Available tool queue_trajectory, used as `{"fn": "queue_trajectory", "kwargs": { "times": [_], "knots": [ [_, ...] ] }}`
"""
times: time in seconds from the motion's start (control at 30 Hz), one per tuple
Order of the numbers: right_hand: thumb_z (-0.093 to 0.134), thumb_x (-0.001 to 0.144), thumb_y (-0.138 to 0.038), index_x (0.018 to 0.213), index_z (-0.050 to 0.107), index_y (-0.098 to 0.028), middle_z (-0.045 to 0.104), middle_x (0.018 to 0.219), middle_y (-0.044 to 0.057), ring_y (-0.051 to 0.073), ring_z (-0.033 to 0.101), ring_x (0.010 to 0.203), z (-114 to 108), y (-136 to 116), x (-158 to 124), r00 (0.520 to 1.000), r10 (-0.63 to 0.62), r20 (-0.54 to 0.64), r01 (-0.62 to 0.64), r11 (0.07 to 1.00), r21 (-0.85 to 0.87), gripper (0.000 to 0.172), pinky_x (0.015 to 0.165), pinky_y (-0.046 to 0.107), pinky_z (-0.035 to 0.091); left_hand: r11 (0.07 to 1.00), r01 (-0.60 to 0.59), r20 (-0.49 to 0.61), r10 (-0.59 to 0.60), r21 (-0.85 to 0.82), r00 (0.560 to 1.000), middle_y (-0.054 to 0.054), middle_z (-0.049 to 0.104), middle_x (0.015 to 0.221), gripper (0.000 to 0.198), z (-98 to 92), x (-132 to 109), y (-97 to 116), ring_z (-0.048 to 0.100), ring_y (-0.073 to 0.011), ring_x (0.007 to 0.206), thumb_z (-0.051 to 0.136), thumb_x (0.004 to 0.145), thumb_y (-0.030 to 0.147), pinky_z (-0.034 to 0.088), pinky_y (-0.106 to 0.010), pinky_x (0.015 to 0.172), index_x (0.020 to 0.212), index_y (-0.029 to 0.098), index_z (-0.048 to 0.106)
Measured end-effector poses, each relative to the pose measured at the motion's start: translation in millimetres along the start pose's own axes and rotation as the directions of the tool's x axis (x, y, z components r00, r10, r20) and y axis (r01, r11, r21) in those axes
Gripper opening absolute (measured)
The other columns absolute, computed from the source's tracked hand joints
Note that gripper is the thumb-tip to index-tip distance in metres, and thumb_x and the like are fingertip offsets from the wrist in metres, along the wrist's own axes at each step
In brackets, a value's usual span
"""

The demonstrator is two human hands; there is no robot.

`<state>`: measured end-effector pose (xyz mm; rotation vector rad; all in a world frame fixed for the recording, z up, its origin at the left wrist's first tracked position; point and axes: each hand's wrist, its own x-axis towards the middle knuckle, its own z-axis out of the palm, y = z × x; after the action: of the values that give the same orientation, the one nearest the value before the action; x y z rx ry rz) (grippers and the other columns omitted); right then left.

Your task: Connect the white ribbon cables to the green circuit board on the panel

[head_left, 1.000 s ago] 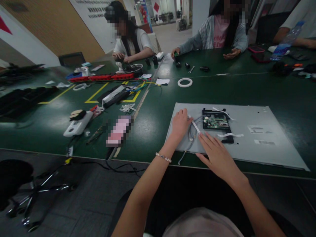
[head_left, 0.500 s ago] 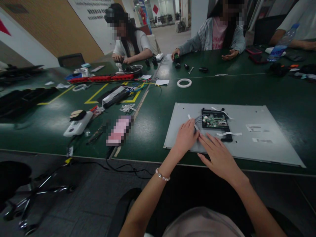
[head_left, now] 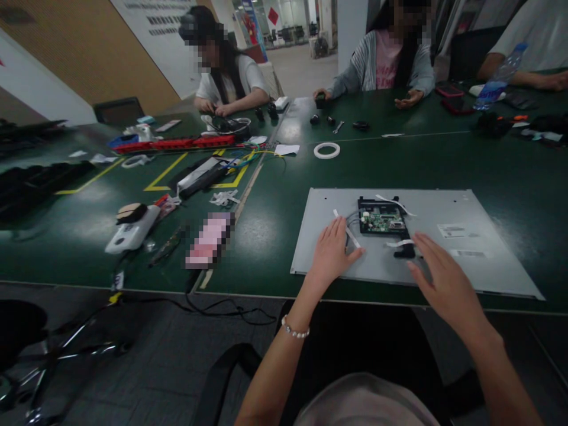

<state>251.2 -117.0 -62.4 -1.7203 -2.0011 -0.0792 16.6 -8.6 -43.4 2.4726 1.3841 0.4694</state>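
Observation:
A flat grey panel [head_left: 448, 260] lies on the green table before me. A green circuit board [head_left: 384, 220] in a black frame is on it, with grey cables at its left side. White tape strips cross the frame's top and bottom; another strip [head_left: 354, 236] slants over the cables. My left hand [head_left: 332, 251] rests on the panel's left part beside that strip, thumb apart from the fingers and nothing held. My right hand [head_left: 446, 281] is over the panel, fingers spread, its fingertips close to the right end of the lower tape strip [head_left: 399, 243].
A white tape roll [head_left: 327, 151] lies behind the panel. To the left are a phone [head_left: 210, 239], a white device [head_left: 133, 234], tape scraps and a red power strip [head_left: 195, 142]. People sit across the table; a water bottle [head_left: 499, 80] stands at the back right.
My right hand has moved right, away from my left hand to the lower tape strip. My left thumb has spread outward. The view has shifted slightly.

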Motion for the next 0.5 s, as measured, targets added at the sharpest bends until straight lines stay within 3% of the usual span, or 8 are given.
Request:
{"fn": "queue_trajectory", "kwargs": {
  "times": [0.13,0.3,0.5],
  "knots": [
    [0.03,0.096,-0.048,0.144,0.038,-0.012,0.037,0.146,0.011,0.027,0.032,0.136,2.1,24.4,-12.1,0.993,0.06,0.105,-0.045,0.989,-0.139,0.06,0.111,0.048,0.031,1.0,0.022,0.006,-0.022,0.012,1.0,-0.019,0.031,0.151,0.078,-0.1,-4.8,3.1,0.027,-0.0289,0.142,0.055,0.084,0.05,0.026,-0.047,0.115,0.145,0.012,0.025],
    [0.027,0.096,-0.048,0.145,0.037,-0.013,0.036,0.147,0.01,0.026,0.032,0.136,2.9,30.1,-16.8,0.986,0.051,0.158,-0.021,0.982,-0.188,0.061,0.111,0.046,0.031,0.999,0.039,-0.012,-0.039,0.001,0.999,-0.021,0.028,0.152,0.079,-0.4,-8.8,6.7,0.024,-0.0295,0.143,0.055,0.085,0.05,0.024,-0.046,0.117,0.145,0.008,0.024],
    [0.035,0.088,-0.061,0.146,0.035,-0.015,0.027,0.151,0.01,0.028,0.027,0.138,-12.3,64.6,-11.8,0.975,-0.072,0.211,0.102,0.986,-0.134,0.074,0.111,0.045,0.03,0.965,0.02,-0.134,-0.056,-0.26,0.989,-0.017,0.03,0.152,0.07,-12.8,-24.3,2.3,0.03,-0.0252,0.141,0.049,0.091,0.039,0.03,-0.044,0.116,0.147,0.015,0.015]
  ]
}}
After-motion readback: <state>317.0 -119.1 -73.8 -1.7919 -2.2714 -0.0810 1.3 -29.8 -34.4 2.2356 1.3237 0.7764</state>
